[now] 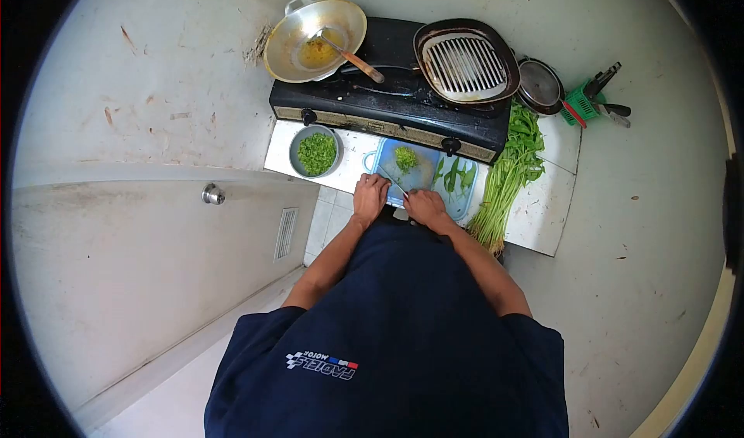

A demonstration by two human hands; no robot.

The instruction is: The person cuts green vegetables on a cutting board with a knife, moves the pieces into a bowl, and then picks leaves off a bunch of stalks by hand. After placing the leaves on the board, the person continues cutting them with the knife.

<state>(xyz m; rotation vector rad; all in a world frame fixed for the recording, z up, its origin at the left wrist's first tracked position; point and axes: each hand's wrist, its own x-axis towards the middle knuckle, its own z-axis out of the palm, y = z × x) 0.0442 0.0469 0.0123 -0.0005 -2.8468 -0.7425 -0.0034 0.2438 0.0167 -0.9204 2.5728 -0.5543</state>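
Blue board borders bare counter at left edge; right hand grips a knife, left hand grip unclear.

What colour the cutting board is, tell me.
The cutting board is light blue, seen in the head view.

This is a kitchen with pale walls: a black stove with front knobs carries a wok and a squarish grill pan, and the white desk holds a cutting board, a bowl of chopped greens and leafy stalks.
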